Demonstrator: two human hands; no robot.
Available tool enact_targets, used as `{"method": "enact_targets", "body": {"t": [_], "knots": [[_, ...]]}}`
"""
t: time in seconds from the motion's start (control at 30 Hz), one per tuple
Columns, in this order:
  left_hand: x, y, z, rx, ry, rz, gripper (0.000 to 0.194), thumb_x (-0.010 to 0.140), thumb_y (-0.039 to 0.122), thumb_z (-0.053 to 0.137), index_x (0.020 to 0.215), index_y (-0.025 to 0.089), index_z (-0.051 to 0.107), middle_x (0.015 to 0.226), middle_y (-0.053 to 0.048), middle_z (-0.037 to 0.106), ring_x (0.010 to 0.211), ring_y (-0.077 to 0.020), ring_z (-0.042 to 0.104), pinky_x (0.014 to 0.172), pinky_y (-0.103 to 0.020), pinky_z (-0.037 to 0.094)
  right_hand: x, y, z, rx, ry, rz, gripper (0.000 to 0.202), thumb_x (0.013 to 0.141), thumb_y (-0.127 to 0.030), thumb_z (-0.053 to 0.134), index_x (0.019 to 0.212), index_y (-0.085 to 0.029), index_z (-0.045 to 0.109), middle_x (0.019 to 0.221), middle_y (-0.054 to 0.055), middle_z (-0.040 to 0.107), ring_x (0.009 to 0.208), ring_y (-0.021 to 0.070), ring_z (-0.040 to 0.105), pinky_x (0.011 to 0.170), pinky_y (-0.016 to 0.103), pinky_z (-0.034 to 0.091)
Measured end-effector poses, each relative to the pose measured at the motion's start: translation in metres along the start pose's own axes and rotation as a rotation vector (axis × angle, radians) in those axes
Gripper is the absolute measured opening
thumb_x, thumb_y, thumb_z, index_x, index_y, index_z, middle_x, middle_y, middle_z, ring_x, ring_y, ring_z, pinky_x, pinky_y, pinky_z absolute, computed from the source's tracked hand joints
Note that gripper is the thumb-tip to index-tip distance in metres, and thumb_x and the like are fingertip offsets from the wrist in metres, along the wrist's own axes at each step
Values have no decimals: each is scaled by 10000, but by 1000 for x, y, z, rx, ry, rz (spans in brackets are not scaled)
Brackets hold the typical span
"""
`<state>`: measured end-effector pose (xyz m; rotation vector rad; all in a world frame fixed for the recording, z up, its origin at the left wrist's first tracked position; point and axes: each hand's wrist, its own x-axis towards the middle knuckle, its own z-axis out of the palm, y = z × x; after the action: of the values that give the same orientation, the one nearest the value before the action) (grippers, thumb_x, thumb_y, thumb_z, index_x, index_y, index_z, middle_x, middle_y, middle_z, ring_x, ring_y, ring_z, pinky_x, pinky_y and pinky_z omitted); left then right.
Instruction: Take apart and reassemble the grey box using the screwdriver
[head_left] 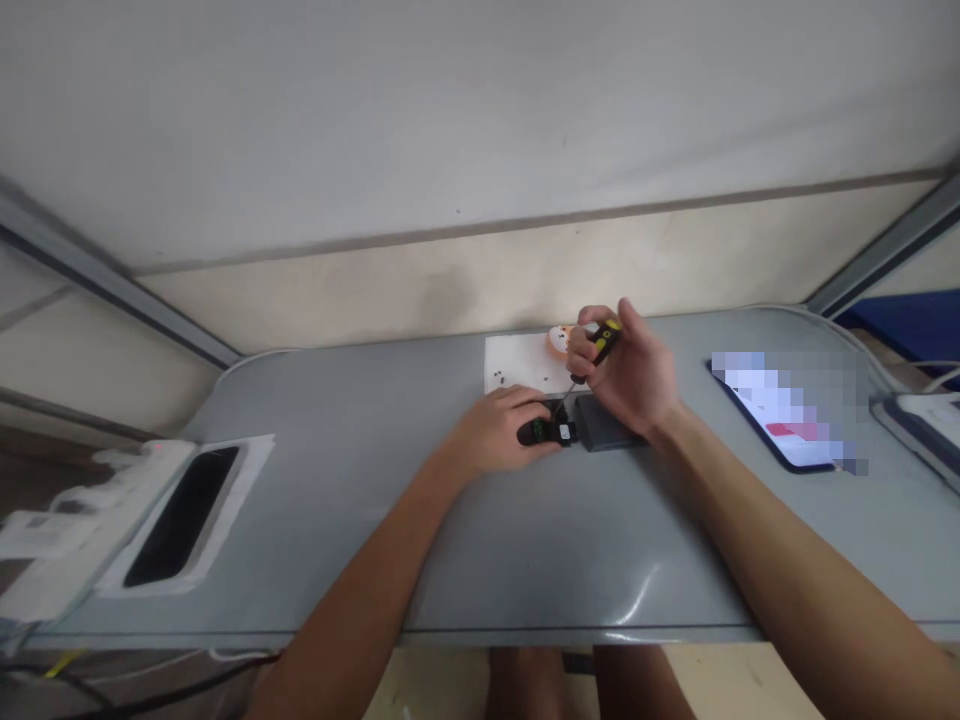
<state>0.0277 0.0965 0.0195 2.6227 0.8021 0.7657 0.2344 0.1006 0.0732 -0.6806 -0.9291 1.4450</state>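
Near the middle of the grey table (360, 540), my left hand (499, 430) is closed on a small black device (538, 432) with a white label. My right hand (626, 365) grips a screwdriver (606, 342) with a black and yellow handle. Its thin shaft slants down and left to the black device, where the tip is too small to make out. A dark flat box (604, 425) lies beneath my right hand, beside the device. Behind them is a white sheet (517, 355) bearing several tiny dark pieces (499, 377) and a round orange and white item (558, 340), partly hidden by my right fingers.
On the left, a dark phone (184, 515) rests on white paper (247, 470) beside a white power strip (142, 500) with plugs. A lit phone (787, 420) lies to the right. Another white device (930, 420) is at the right edge. A wall (360, 290) stands behind the table.
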Motion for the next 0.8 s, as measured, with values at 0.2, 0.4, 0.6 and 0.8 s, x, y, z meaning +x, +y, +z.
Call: {"method": "enact_targets", "body": {"t": [0.2,0.4,0.6,0.8], "knots": [[0,-1,0,11,3,14,245,865,411,786,986,206,724,1198,-86,730,1091,-251,695,991,-425,563,-2,3,-2,45,1,-9,396,853,-550,735,752,-239,513,776,5,512,704,150,552,637,312,491],[0,0,-1,8,-7,2,229,874,412,774,983,216,728,1200,-81,731,1095,-249,696,991,-417,561,-1,5,-5,49,6,6,551,829,-578,777,678,-229,379,595,-69,276,477,84,278,450,267,286],[1,-1,0,21,-12,3,243,868,415,780,986,210,726,1189,-83,731,1082,-246,695,984,-412,561,0,1,-5,188,-39,45,369,902,-592,660,847,-230,615,653,-32,398,548,118,401,521,286,388],[0,-1,0,18,2,25,233,870,400,781,978,202,723,1197,-82,731,1094,-248,693,994,-412,560,-3,4,-5,180,-56,19,328,816,-423,812,782,-226,552,899,15,577,776,140,585,673,283,486]]}}
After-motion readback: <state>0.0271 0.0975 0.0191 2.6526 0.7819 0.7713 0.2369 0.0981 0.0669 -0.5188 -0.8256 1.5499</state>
